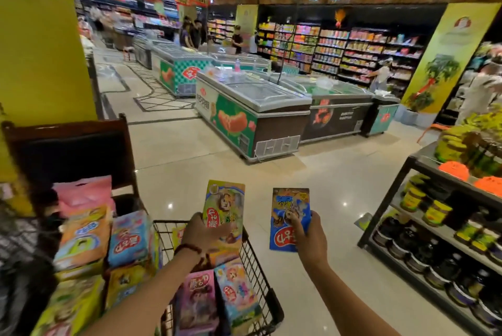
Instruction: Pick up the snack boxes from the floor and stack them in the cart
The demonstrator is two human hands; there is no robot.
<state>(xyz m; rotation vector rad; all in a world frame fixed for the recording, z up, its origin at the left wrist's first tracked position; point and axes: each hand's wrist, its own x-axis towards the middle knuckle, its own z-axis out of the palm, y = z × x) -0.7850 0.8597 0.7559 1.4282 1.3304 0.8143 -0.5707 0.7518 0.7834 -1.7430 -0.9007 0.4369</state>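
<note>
My left hand [202,235] grips a green and yellow snack box [225,200] with a lion picture, held upright above the black wire cart [255,262]. My right hand [307,238] grips a blue snack box [289,206], held upright over the floor just right of the cart. Inside the cart stand several colourful snack boxes, among them a purple one [198,300] and a light blue one [239,295]. More boxes, such as an orange one [84,235] and a blue one [129,238], are stacked to the cart's left.
A dark wooden chair [73,151] stands behind the stacked boxes by a yellow pillar [40,37]. Chest freezers [252,107] fill the middle of the aisle. A black shelf rack of jars [440,240] stands on the right. Shoppers stand far off.
</note>
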